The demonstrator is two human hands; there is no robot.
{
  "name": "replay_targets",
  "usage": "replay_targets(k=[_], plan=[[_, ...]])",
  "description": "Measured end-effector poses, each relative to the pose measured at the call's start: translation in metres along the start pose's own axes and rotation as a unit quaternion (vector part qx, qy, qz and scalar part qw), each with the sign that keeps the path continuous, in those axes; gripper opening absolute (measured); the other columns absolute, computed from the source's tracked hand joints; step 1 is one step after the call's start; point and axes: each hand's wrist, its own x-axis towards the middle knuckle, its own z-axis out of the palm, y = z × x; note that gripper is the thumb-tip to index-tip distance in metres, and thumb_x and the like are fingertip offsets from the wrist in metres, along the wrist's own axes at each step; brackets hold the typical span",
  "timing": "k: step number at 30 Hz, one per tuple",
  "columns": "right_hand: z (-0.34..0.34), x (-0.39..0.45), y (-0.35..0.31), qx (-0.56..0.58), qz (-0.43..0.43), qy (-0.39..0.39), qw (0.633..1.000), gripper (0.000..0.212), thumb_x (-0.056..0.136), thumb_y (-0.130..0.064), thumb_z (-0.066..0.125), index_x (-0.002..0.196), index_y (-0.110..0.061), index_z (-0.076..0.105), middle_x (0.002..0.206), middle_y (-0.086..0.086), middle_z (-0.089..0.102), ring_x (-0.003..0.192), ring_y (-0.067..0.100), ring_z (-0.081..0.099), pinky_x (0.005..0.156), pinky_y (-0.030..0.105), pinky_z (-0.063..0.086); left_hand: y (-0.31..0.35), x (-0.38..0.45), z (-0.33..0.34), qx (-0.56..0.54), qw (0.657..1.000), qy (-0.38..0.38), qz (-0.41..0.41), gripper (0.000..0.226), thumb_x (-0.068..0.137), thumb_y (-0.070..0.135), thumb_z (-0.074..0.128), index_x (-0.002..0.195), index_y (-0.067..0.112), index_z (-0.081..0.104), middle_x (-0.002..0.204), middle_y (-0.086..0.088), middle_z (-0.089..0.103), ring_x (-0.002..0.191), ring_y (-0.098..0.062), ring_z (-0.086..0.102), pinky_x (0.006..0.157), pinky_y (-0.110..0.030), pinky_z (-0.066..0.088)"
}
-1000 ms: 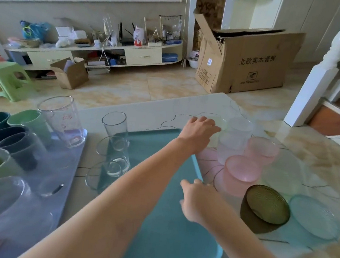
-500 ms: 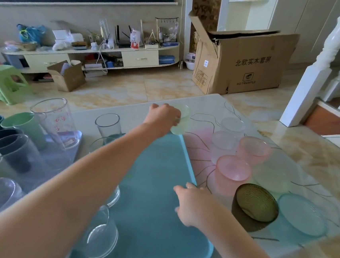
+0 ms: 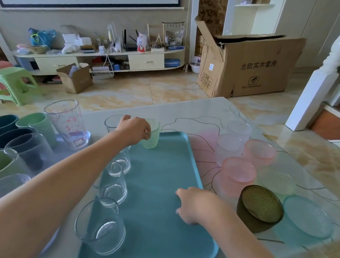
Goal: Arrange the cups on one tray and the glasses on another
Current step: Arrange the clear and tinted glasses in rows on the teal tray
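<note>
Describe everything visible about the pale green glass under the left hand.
The pale green glass is a short frosted tumbler, translucent, upright with its mouth up. It stands at the far corner of the teal tray, beside a clear glass. The left hand holds it from the side, hiding part of its rim. It looks empty.

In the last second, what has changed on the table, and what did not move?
The left hand took a pale green glass from the group on the right and carried it left onto the far end of the teal tray, still gripping it. The right hand stays on the tray's edge; the pink glasses have not moved.
</note>
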Motion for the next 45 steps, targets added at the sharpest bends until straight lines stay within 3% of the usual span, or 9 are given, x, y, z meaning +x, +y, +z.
replay_targets(k=[10,14,18,23,27,31,35,38,45], plan=[[-0.001,0.002,-0.003,-0.007,0.002,0.001,1.0,0.048,0.096,-0.022,0.045,0.141,-0.018,0.032,0.136,0.009,0.046,0.118,0.03,0.052,0.089,0.036,0.043,-0.008,0.0,-0.004,-0.035,0.999,-0.021,0.002,0.025,0.084,0.034,0.065,0.104,0.02,0.069,0.108,0.001,0.068,0.104,-0.02,0.056,0.095,-0.03,0.031],[0.0,0.001,-0.002,-0.007,0.001,-0.001,1.0,0.049,0.096,-0.022,0.045,0.142,-0.018,0.031,0.137,0.008,0.045,0.118,0.029,0.052,0.087,0.035,0.044,-0.006,-0.003,-0.007,-0.045,0.998,-0.038,0.018,0.032,0.079,0.024,0.069,0.11,0.017,0.067,0.112,0.0,0.068,0.108,-0.021,0.058,0.097,-0.029,0.037],[0.0,0.001,-0.001,-0.006,0.0,0.005,1.0,0.049,0.095,-0.022,0.045,0.142,-0.018,0.031,0.14,0.008,0.043,0.121,0.029,0.05,0.092,0.036,0.043,0.023,-0.011,-0.017,-0.183,0.98,0.066,0.049,0.035,0.078,0.01,0.058,0.112,0.015,0.066,0.112,-0.001,0.067,0.106,-0.018,0.06,0.096,-0.027,0.044],[0.0,0.002,-0.004,-0.003,0.012,-0.002,1.0,0.05,0.095,-0.024,0.046,0.143,-0.019,0.03,0.139,0.008,0.044,0.121,0.031,0.05,0.095,0.037,0.043,0.099,-0.013,-0.014,-0.16,0.967,0.003,0.198,0.055,0.074,0.022,0.052,0.129,0.026,0.052,0.132,0.0,0.056,0.123,-0.019,0.049,0.103,-0.034,0.04],[0.0,0.0,-0.003,-0.001,0.013,0.001,1.0,0.05,0.096,-0.026,0.045,0.143,-0.019,0.029,0.142,0.007,0.04,0.126,0.031,0.047,0.096,0.037,0.041,0.152,-0.007,0.006,-0.075,0.954,-0.023,0.29,0.045,0.085,0.018,0.059,0.13,0.021,0.052,0.14,-0.001,0.048,0.134,-0.019,0.037,0.11,-0.034,0.028],[0.0,-0.002,0.002,0.017,0.005,-0.006,1.0,0.051,0.098,-0.027,0.043,0.145,-0.019,0.025,0.149,0.007,0.029,0.132,0.03,0.038,0.099,0.038,0.036,0.165,0.001,0.028,-0.094,0.967,-0.039,0.235,0.025,0.091,0.021,0.054,0.114,0.014,0.06,0.146,-0.007,0.041,0.135,-0.026,0.037,0.107,-0.033,0.027],[-0.002,-0.001,0.002,0.004,0.005,-0.003,1.0,0.052,0.099,-0.026,0.04,0.146,-0.017,0.021,0.154,0.008,0.017,0.136,0.029,0.033,0.101,0.039,0.035,0.163,-0.002,0.034,-0.086,0.968,-0.006,0.236,0.014,0.092,0.016,0.05,0.099,0.011,0.061,0.108,-0.007,0.064,0.107,-0.03,0.055,0.087,-0.032,0.039],[-0.004,0.001,0.001,-0.009,0.004,-0.001,1.0,0.052,0.1,-0.025,0.038,0.147,-0.016,0.019,0.156,0.008,0.011,0.139,0.028,0.029,0.102,0.038,0.035,0.156,-0.008,0.031,-0.087,0.97,-0.013,0.225,0.013,0.092,0.012,0.049,0.096,0.013,0.061,0.098,-0.002,0.067,0.097,-0.027,0.056,0.076,-0.027,0.038],[0.007,0.007,0.008,0.006,-0.004,0.041,0.999,0.052,0.096,-0.022,0.041,0.146,-0.022,0.027,0.152,0.009,0.021,0.132,0.036,0.036,0.102,0.038,0.037,0.112,-0.044,0.012,-0.133,0.982,-0.002,0.133,0.014,0.094,0.023,0.047,0.093,0.015,0.059,0.092,0.005,0.062,0.087,-0.027,0.057,0.064,-0.027,0.034]])
